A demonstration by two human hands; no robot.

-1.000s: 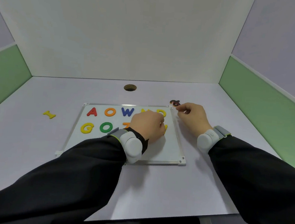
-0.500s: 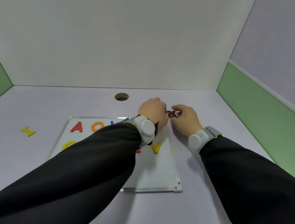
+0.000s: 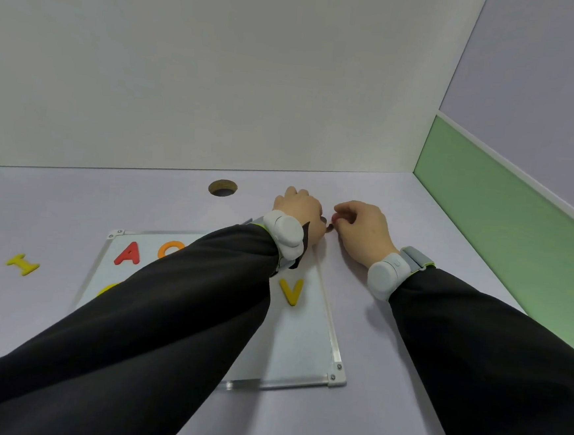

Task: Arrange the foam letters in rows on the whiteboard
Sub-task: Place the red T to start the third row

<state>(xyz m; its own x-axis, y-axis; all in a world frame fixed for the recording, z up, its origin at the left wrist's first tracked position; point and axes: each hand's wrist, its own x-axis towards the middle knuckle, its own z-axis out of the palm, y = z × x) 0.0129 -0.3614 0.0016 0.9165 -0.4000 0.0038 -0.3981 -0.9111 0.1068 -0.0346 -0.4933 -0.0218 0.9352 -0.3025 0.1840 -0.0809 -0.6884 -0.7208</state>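
Beyond the board's far right corner: both hands had met over a small dark letter (image 3: 330, 228).
Left hand (image 3: 300, 211): had crossed from the whiteboard (image 3: 306, 342); fingers' state unclear.
Right hand (image 3: 360, 228): fingers pinched the letter.
Meaning: placement likely next; yellow I (image 3: 22, 264) waited on the bench (image 3: 434, 417).

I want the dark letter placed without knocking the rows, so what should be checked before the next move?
1. Dark letter in a grip: cannot tell; mostly hidden between left hand and right hand.
2. Whiteboard lower right bare for a letter: ok.
3. Yellow V flat on the board: ok.
4. Red A in the top row: ok.
5. Rows in full view: not ok; the left sleeve covers them.
6. Yellow I on the board: not ok, it lies on the table.
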